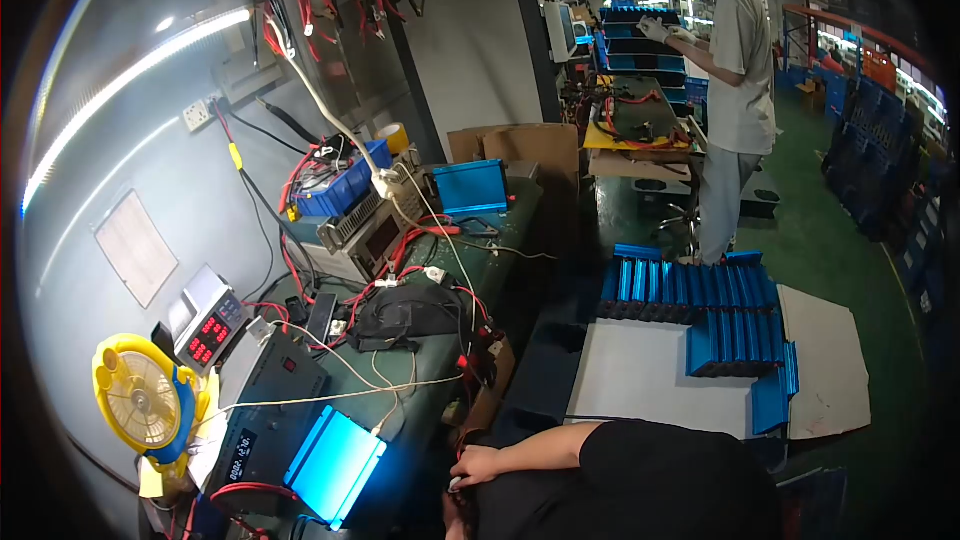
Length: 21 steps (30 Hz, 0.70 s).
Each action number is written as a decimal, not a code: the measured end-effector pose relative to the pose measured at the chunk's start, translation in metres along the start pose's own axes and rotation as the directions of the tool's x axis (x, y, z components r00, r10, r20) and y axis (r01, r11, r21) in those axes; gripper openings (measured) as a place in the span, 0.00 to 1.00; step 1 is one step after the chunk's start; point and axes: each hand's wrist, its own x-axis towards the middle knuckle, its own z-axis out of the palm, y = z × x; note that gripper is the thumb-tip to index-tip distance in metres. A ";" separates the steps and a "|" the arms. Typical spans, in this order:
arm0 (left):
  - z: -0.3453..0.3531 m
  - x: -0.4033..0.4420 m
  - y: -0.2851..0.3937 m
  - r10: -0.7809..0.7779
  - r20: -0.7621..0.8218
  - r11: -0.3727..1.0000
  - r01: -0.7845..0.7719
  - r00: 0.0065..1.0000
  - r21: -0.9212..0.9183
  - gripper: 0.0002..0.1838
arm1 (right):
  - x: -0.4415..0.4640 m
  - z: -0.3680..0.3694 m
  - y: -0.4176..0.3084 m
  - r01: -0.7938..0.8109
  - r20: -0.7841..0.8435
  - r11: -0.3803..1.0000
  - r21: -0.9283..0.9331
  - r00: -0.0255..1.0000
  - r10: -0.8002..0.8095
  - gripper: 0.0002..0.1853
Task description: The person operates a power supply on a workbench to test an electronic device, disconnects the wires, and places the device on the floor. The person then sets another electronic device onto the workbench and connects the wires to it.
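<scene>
My right hand [478, 466] reaches in from the black sleeve at the bottom, beside the front edge of the green workbench. Its fingers are curled, and a small pale bit shows at their tips; what they grip is too dark to make out. Just below, part of my left hand [456, 518] shows, with its fingers hidden in shadow and by my body. Nearest on the bench lies a bright blue metal-cased box [338, 465], with a red cable and a thin white cord near its ends. Neither hand touches that box.
A meter box [290, 380], a yellow fan [140, 395], a red-digit display [210, 335] and a black bag [415, 312] crowd the bench among loose cables. Rows of blue units [690, 290] fill part of a carton at right. Another person [740, 70] stands beyond.
</scene>
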 end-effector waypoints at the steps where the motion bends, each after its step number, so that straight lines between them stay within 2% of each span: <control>1: 0.000 0.002 0.000 0.002 0.001 1.000 -0.002 1.000 -0.006 0.30 | 0.001 -0.002 -0.001 0.001 0.001 1.000 -0.002 1.000 -0.001 0.28; 7: 0.001 0.004 -0.001 0.000 0.010 0.999 0.000 1.000 -0.034 0.29 | 0.002 -0.004 -0.005 -0.012 0.027 0.999 0.032 1.000 0.011 0.28; 21: 0.008 0.015 0.000 0.001 0.032 0.994 0.003 0.999 -0.107 0.27 | 0.006 0.006 0.002 0.053 -0.003 0.998 -0.031 0.999 -0.053 0.27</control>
